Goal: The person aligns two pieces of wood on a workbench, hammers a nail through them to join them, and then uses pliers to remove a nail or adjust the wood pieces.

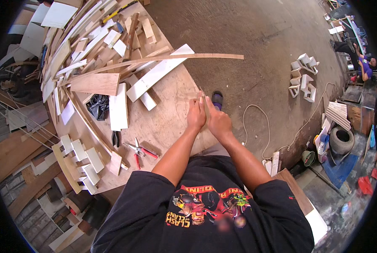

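Both my hands come together at the right edge of the wooden worktable [171, 110]. My left hand [196, 114] and my right hand [218, 121] are closed on a thin wooden piece [205, 110], seen nearly edge-on between them. The fingertips point away from me and almost meet at its far end. Most of the piece is hidden by my fingers, so its full shape does not show. On the table to the left lie red-handled pliers [137, 151] and black-handled pliers [116, 138], apart from my hands.
Wood offcuts [99, 46] pile over the table's far left, with a long thin strip [154, 60] jutting past its edge. A slatted wooden assembly [79, 164] sits at the near left. White box-shaped pieces [305, 78] and a cable [262, 114] lie on the floor; another person [364, 67] sits far right.
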{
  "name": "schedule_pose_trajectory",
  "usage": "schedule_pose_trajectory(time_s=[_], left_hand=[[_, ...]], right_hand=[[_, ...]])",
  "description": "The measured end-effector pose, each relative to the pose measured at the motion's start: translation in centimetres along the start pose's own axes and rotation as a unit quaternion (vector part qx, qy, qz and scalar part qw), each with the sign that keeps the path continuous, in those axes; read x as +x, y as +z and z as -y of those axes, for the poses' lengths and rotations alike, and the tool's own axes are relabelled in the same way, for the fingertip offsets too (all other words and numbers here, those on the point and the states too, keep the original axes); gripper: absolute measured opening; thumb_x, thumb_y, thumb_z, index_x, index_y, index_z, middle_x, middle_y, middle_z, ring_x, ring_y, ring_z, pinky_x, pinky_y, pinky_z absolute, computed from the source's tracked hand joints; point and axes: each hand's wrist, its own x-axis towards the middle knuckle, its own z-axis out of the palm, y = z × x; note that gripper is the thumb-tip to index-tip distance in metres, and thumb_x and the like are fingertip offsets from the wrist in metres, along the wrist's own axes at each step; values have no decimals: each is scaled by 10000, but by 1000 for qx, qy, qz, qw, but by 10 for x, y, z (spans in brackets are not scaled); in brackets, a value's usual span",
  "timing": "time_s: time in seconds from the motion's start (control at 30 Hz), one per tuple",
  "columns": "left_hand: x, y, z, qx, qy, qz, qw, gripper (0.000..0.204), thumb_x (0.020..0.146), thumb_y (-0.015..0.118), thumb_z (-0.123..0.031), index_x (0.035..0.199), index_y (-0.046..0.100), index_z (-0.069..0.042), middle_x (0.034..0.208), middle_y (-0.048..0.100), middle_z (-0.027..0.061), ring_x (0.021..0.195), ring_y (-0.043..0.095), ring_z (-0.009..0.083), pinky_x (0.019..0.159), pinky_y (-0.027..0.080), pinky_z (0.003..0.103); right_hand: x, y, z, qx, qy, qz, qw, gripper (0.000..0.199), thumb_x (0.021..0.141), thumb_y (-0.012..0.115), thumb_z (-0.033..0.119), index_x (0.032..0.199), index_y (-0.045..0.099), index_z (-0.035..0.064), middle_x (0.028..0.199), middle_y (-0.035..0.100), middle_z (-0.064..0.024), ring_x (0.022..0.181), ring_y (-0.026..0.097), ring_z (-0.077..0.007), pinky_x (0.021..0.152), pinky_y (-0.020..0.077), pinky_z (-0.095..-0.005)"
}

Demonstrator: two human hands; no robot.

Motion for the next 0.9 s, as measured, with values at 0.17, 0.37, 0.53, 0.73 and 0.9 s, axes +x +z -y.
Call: schedule_pose_trajectory(time_s=[0.17, 0.37, 0.53, 0.73, 0.9], left_hand=[[1, 1, 5, 1, 14, -6, 1000, 529, 1104, 271, -404, 1496, 455, -101, 1197, 530, 204, 1094, 573, 405, 928, 483, 452], [4, 3, 7, 7, 2, 4, 1000, 545, 1105, 272, -417, 1497, 455, -85, 1198, 529, 211, 1093, 571, 396, 947, 472, 446], [6, 5, 13, 4, 0, 6, 1000, 561, 1101, 272, -448, 1463, 493, -80, 1213, 526, 215, 1103, 567, 403, 962, 465, 454], [7, 7, 17, 9, 1, 0, 1000, 562, 1099, 272, -455, 1361, 557, -48, 1220, 520, 209, 1105, 567, 407, 950, 469, 457], [9, 11, 24, -16, 11, -9, 1000, 585, 1090, 275, -492, 1284, 574, -28, 1217, 517, 214, 1103, 564, 426, 947, 469, 464]], right_hand=[[2, -2, 5, -10, -2, 12, 1000, 660, 886, 533, 95, 1527, 416, 196, 784, 686, -249, 684, 684, -449, 637, 542, -572], [7, 0, 9, -36, 10, 24, 999, 643, 900, 536, 119, 1527, 410, 177, 802, 692, -251, 701, 692, -446, 646, 552, -568], [-1, 0, 12, -19, 7, 14, 1000, 619, 918, 528, 131, 1525, 412, 170, 785, 688, -251, 685, 696, -434, 636, 551, -570], [17, 1, 23, -30, 34, 11, 999, 560, 965, 497, 174, 1520, 423, 171, 788, 686, -264, 708, 701, -431, 630, 549, -563], [7, 12, 15, -13, 38, 3, 999, 512, 996, 485, 219, 1504, 447, 168, 766, 674, -274, 705, 698, -430, 626, 548, -551]])
